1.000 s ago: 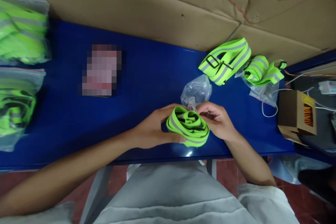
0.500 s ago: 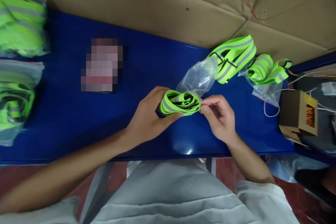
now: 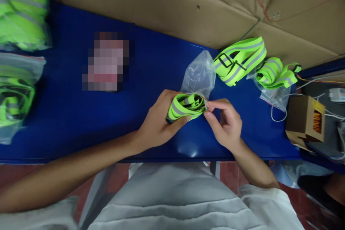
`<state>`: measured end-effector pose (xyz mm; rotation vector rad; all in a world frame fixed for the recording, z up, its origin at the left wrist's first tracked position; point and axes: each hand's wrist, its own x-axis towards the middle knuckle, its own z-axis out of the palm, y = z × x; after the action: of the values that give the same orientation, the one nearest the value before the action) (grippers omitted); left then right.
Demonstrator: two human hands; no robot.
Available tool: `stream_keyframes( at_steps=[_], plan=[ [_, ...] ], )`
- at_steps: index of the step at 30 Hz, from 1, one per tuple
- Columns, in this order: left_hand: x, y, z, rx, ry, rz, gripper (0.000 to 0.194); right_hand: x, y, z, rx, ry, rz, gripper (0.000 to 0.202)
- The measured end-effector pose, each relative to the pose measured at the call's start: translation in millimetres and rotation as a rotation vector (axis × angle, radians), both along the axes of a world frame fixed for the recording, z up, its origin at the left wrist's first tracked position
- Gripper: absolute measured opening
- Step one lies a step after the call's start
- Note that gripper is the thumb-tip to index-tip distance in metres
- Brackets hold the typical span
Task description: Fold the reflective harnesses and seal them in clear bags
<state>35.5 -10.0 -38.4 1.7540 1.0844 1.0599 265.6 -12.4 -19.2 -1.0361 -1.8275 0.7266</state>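
My left hand (image 3: 159,122) is wrapped around a rolled neon-yellow reflective strap (image 3: 179,109) with a grey stripe, its thumb along the near side. At the roll's right end, my right hand (image 3: 226,120) pinches the edge of a clear plastic bag (image 3: 199,73) between thumb and forefinger. The bag's body stands out behind the roll, and its mouth lies against the roll's far side and right end. How much of the roll is inside the bag I cannot tell.
Beyond the bag lie a folded reflective strap with black buckles (image 3: 238,61) and another rolled strap (image 3: 272,72) over a plastic bag. Bagged straps (image 3: 21,14) fill the left side of the blue table (image 3: 151,57). A blurred-out item (image 3: 106,63) and a small cardboard box (image 3: 303,118) are there too.
The clear bag has swung more upright and away from the buckled strap. The roll in my left hand has moved slightly right, closer to my right fingers.
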Motion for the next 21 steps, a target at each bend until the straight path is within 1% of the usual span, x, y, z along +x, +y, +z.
stream_keyframes(
  at_steps=[3,5,6,7,10,12,14,16,18,21],
  plan=[
    [2.0,0.7,-6.0,-0.097,-0.113,0.004,0.06,-2.5,3.5,-1.9,0.037,-0.07,-0.009,0.042],
    [1.6,1.1,-6.6,-0.09,-0.093,-0.011,0.073,-3.8,3.5,-3.0,0.057,-0.079,-0.021,0.044],
    [1.1,1.2,-6.0,-0.071,-0.06,-0.023,0.076,-4.3,2.9,-3.3,0.06,-0.067,-0.023,0.044],
    [0.5,1.3,-5.2,-0.049,-0.029,-0.039,0.076,-4.6,1.9,-3.3,0.059,-0.047,-0.023,0.044],
    [-0.4,1.4,-2.2,0.026,0.014,-0.083,0.063,-5.2,-2.2,-0.5,0.074,-0.025,-0.029,0.043],
    [-0.1,0.9,-1.1,0.077,0.018,-0.099,0.058,-5.7,-4.9,2.6,0.128,-0.066,-0.04,0.045],
    [0.7,-0.2,-0.5,0.099,0.002,-0.089,0.054,-6.1,-6.9,5.0,0.216,-0.137,-0.037,0.048],
    [1.7,-2.2,0.1,0.073,-0.031,-0.064,0.052,-5.4,-7.9,5.4,0.327,-0.227,-0.021,0.053],
    [2.6,-4.8,1.8,0.013,-0.032,-0.035,0.05,-3.2,-8.4,3.6,0.441,-0.341,0.002,0.056],
    [3.5,-7.9,8.0,-0.113,-0.071,-0.004,0.047,2.2,-9.3,-0.3,0.54,-0.489,0.06,0.054]
  ],
)
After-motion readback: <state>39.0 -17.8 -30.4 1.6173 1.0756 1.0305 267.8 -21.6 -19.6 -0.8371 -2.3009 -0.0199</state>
